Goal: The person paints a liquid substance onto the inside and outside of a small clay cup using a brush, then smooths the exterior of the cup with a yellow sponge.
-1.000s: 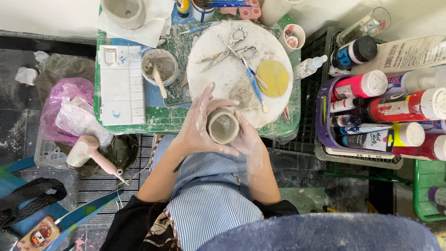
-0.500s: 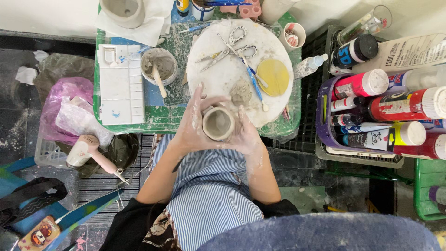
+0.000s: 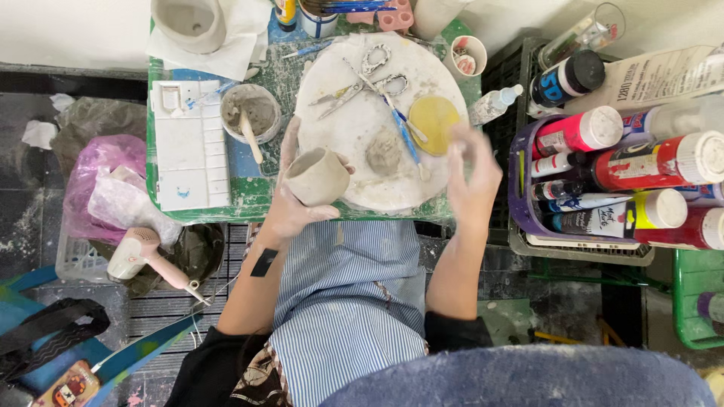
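left hand (image 3: 290,203): fingers wrapped round a small grey clay cup (image 3: 317,175), held at the left edge of the round white board (image 3: 354,128)
right hand (image 3: 473,175): blurry, fingers loosely spread, holding nothing, just right of the board
yellow sponge (image 3: 433,120): on the board, near the right hand

Small green bench (image 3: 162,215), top smeared with pale clay and paint, set against a white wall (image 3: 68,34) along the upper edge; light even and soft, no hard shadows. Floor (image 3: 23,226) dark and dusty grey, with a ribbed black mat (image 3: 162,313) below the bench and a black plastic crate (image 3: 520,56) to its right. Further right, a purple basket (image 3: 519,185) of paint bottles over a grey tray (image 3: 581,252), with a green crate (image 3: 690,301) at the edge.
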